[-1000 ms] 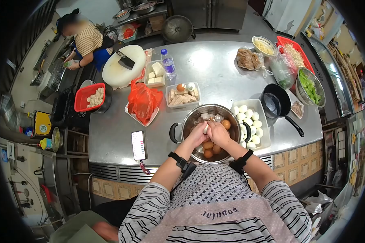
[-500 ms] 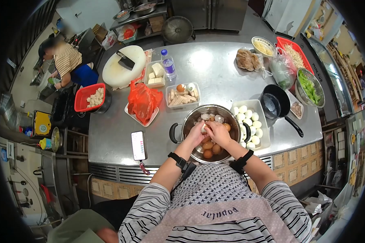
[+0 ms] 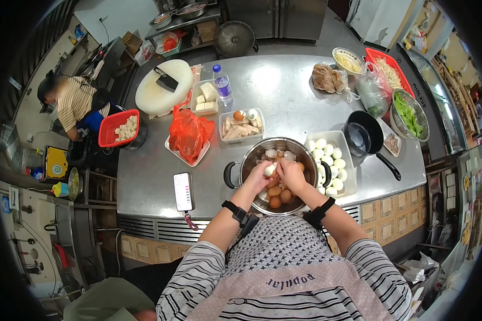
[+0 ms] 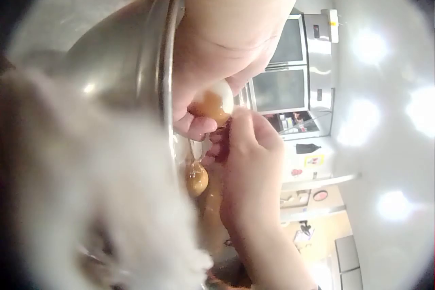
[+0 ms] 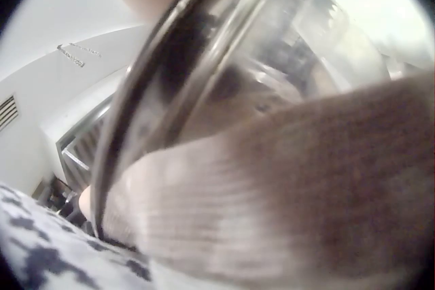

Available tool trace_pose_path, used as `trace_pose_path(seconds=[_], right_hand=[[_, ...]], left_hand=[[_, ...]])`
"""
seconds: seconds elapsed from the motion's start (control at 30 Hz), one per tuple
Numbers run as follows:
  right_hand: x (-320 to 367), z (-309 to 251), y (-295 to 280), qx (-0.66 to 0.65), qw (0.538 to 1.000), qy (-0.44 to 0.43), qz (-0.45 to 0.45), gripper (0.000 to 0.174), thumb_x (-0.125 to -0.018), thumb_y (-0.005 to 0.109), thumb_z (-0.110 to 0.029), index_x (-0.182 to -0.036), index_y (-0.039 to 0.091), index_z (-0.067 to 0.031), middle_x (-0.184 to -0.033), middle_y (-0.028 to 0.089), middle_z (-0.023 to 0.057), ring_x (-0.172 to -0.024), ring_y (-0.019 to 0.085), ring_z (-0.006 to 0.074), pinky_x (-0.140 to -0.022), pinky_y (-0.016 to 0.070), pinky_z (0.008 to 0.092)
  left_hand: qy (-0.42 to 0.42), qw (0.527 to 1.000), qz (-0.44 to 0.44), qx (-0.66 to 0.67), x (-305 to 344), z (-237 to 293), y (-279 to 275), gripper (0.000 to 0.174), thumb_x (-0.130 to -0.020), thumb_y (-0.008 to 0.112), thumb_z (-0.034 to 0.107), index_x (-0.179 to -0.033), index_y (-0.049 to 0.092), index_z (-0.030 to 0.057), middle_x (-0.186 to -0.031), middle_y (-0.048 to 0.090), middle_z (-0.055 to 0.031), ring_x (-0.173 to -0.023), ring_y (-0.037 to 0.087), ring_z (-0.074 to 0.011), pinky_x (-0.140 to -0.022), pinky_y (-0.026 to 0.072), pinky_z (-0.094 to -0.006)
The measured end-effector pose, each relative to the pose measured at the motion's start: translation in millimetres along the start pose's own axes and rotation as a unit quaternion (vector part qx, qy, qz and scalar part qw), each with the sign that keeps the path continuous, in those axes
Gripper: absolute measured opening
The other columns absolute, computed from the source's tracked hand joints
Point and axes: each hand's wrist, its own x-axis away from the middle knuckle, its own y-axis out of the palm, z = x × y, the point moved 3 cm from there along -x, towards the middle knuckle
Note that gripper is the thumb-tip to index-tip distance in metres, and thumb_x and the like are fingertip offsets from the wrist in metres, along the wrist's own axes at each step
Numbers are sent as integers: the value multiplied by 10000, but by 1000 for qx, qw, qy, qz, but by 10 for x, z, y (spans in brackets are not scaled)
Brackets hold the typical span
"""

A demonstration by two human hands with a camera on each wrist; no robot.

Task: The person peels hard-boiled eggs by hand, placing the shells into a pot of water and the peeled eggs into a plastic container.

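Observation:
In the head view my left hand holds a partly peeled egg over a steel pot. The left wrist view shows that egg with its white bared at one end and brown shell on the rest. Close against it, my right hand has its fingers bent and thumb and fingertips at the shell. Brown unpeeled eggs and bits of shell lie in the pot under both hands. The right wrist view is mostly blurred pot wall; the fingers are hidden there.
Right of the pot, a clear tray holds several peeled white eggs. A black saucepan stands beyond it. A phone, a red bag and a food container are to the left. Another person bends at the far left.
The egg has turned in my left hand and more of its white shows. My right hand has shifted slightly away from it. The person at the left has moved nearer the red basket.

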Motion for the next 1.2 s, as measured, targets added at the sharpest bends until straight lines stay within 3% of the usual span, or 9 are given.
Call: trace_pose_path(seconds=[0.17, 0.27, 0.37, 0.5, 0.7, 0.9, 1.0, 1.1, 1.2], right_hand=[[58, 172, 77, 156, 986, -4, -58, 163, -797, 565, -122, -925, 599, -28, -826, 604, 200, -824, 608, 338, -730, 472, 434], [-16, -24, -80, 28, 995, -90, 35, 269, -819, 556, -155, -1054, 591, -28, -917, 604, 213, -912, 587, 345, -797, 459, 426], [-7, -210, -127, -114, 991, -19, -63, 298, -850, 537, -194, -1093, 575, -25, -957, 611, 216, -909, 586, 372, -791, 460, 433], [2, -128, -32, -136, 988, -39, -64, 320, -867, 527, -214, -1124, 550, -26, -923, 618, 223, -848, 599, 387, -742, 472, 454], [11, -86, -9, -81, 994, 25, -66, 177, -850, 518, -136, -973, 538, -11, -766, 615, 234, -709, 611, 388, -659, 487, 462], [8, -3, 14, -40, 998, 20, -35, 131, -816, 522, -99, -915, 525, -14, -820, 600, 234, -785, 604, 379, -674, 486, 456], [60, 183, 141, 144, 986, 27, -81, 173, -811, 526, -118, -945, 543, -11, -890, 584, 211, -852, 585, 377, -706, 482, 445], [123, 124, 156, 196, 974, -112, -36, 330, -796, 566, -147, -1088, 542, 4, -897, 546, 202, -836, 557, 387, -730, 470, 431], [-29, -184, -141, 19, 997, -65, 23, 352, -832, 543, -227, -1083, 556, 20, -934, 579, 212, -872, 578, 380, -747, 477, 437]], left_hand=[[7, 999, 33, 16, 46, 45, 15, 184, -861, 534, 252, -963, 558, 102, -895, 594, -43, -808, 575, -147, -595, 441, -243], [22, 999, 17, 16, -41, -12, -73, 200, -867, 543, 275, -985, 558, 114, -925, 591, -38, -844, 575, -141, -640, 455, -255], [17, 999, 9, 26, -33, -13, -38, 216, -901, 536, 309, -1013, 558, 126, -962, 584, -20, -865, 566, -123, -699, 460, -264], [53, 998, -18, 8, 72, 56, 144, 230, -936, 503, 335, -1043, 550, 137, -988, 579, -1, -881, 558, -104, -753, 460, -267], [79, 996, 6, -40, -159, -52, -82, 199, -918, 550, 285, -1016, 539, 112, -957, 591, -11, -847, 560, -93, -711, 469, -246], [67, 998, 7, 20, -38, 17, -18, 163, -889, 565, 210, -988, 537, 84, -945, 594, -39, -832, 569, -125, -684, 476, -259], [70, 992, 7, 100, -139, 2, -128, 153, -889, 544, 196, -990, 536, 81, -966, 583, -60, -850, 572, -157, -707, 480, -288], [83, 989, 33, 116, -157, -24, -127, 184, -909, 493, 186, -1045, 521, 65, -1030, 570, -85, -894, 565, -173, -760, 490, -306], [49, 993, -9, 103, -85, -18, -14, 237, -937, 449, 217, -1092, 496, 45, -1063, 558, -89, -915, 565, -172, -813, 501, -322]])
